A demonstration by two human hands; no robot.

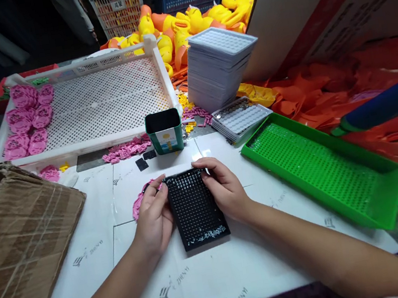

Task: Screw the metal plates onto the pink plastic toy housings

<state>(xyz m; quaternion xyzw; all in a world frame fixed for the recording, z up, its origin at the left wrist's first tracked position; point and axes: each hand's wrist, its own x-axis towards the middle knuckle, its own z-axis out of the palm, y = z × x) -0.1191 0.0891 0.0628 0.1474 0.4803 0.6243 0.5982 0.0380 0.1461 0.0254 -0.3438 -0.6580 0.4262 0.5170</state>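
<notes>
A black dimpled tray (195, 210) is gripped at its upper corners by both hands, above the white table sheet. My left hand (154, 216) closes on its left edge, thumb on top. On the right edge, my right hand (226, 187) pinches the upper corner between thumb and fingers. Small clear or silvery bits gather along the tray's near end, and shiny ones sit in the dimples at its far end. Partly hidden behind my left hand lies a pink rubbery piece (138, 203). A green tin (164, 131) stands beyond the tray, with two small black pieces (142, 164) beside it.
A white perforated crate (100, 96) holds pink pieces at its left. To the right are a green perforated tray (316, 171), stacked pale trays (215, 71) and orange sheets (301, 102). A cardboard box (29, 246) borders the left; yellow toys (179, 26) are piled behind.
</notes>
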